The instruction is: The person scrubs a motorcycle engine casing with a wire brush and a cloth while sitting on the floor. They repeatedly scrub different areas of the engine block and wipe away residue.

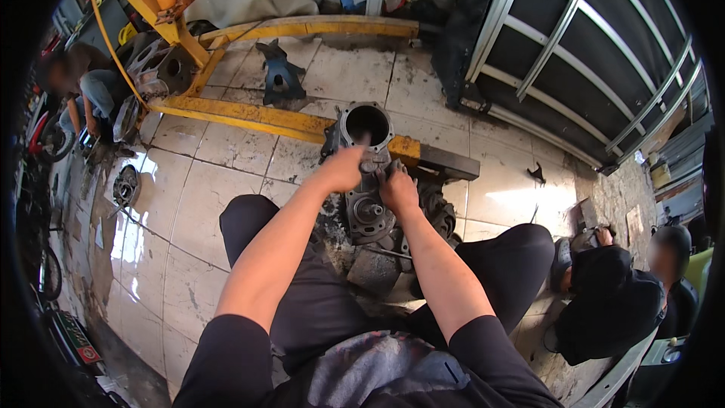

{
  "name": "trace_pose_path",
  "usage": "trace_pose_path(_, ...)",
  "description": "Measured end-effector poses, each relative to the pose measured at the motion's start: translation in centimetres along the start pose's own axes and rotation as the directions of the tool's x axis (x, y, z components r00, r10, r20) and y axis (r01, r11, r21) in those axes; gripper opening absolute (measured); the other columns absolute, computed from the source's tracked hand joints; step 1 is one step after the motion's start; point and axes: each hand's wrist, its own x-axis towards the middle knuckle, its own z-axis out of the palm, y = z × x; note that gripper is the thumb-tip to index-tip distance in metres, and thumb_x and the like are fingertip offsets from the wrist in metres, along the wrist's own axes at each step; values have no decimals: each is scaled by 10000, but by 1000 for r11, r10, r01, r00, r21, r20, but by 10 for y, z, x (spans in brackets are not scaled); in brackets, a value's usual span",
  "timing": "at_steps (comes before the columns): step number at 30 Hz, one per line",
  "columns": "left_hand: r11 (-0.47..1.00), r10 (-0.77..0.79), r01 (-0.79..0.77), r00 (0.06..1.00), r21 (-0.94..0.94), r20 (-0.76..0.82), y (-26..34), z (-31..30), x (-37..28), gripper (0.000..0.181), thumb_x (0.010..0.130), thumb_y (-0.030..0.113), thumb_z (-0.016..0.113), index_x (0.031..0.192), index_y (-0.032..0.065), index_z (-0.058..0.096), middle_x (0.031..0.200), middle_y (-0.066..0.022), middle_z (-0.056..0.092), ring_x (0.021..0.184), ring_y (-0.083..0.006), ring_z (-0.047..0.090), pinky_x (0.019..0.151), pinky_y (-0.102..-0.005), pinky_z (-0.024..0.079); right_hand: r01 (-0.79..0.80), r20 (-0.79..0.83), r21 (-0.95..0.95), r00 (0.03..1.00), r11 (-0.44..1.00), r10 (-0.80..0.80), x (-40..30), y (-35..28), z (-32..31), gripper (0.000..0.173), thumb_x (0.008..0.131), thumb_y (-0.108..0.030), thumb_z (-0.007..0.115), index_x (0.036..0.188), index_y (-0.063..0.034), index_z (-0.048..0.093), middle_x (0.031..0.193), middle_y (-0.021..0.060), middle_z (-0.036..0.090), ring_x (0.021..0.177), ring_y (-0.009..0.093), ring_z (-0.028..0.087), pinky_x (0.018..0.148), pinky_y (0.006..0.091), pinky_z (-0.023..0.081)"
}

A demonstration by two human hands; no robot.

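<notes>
A cast-metal gearbox housing [371, 178] stands between my knees, with a round flanged opening [369, 120] at its far end. Nearer to me, a shaft end [376, 210] sits in a flange plate. My left hand [342, 171] is over the far part of the housing, its extended finger blurred at the near rim of the opening; whether it holds anything is unclear. The fingers of my right hand [399, 186] curl over the housing's right side, just below the round flange. A dark, bulky part [437, 207] lies partly hidden beside my right forearm.
The yellow leg of a hoist [243, 118] runs behind the housing. Beyond it stands a blue jack stand [282, 75]. A round metal part [126, 186] lies on the left tiles, a fork-shaped part [536, 173] on the right. One person [93, 85] crouches left, another [609, 300] sits right.
</notes>
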Motion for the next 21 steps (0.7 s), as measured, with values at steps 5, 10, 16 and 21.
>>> trace_pose_path(5, 982, -181, 187, 958, 8, -222, -10, -18, -6, 785, 869, 44, 620, 1573, -58, 287, 1410, -320, 559, 1360, -455, 506, 1124, -482, 432, -257, 127, 52, 960, 965, 249, -8, -28, -19, 592, 927, -484, 702, 1211, 30, 627, 1143, 271, 713, 1154, 445, 647, 1120, 625, 381)
trace_pose_path(10, 938, -333, 320, 939, 132, 85, -32, -17, 23, 777, 925, 194, 669, 1485, -208, 312, 1333, -347, 605, 1270, -464, 591, 1140, -553, 390, -322, 532, 353, 841, 878, 95, 37, 11, -45, 670, 892, -422, 775, 1336, 42, 584, 1145, 291, 712, 1069, 397, 701, 950, 436, 549)
trace_pose_path(16, 935, -329, 285, 920, 208, 215, -48, -13, 44, 670, 856, 72, 512, 1451, -207, 383, 1306, -369, 607, 1242, -476, 603, 1128, -557, 403, -357, 591, 229, 790, 905, 163, 33, 4, -43, 635, 940, -478, 701, 1276, 52, 602, 1157, 278, 709, 1153, 427, 662, 982, 481, 508)
trace_pose_path(21, 924, -367, 319, 896, 211, 252, -34, -27, 49, 410, 866, 54, 511, 1206, -150, 620, 1210, -377, 641, 1164, -476, 637, 1005, -493, 506, -256, 440, 224, 887, 940, 136, 12, 17, -25, 636, 995, -483, 631, 1275, 87, 599, 1182, 301, 693, 1178, 440, 648, 976, 479, 502)
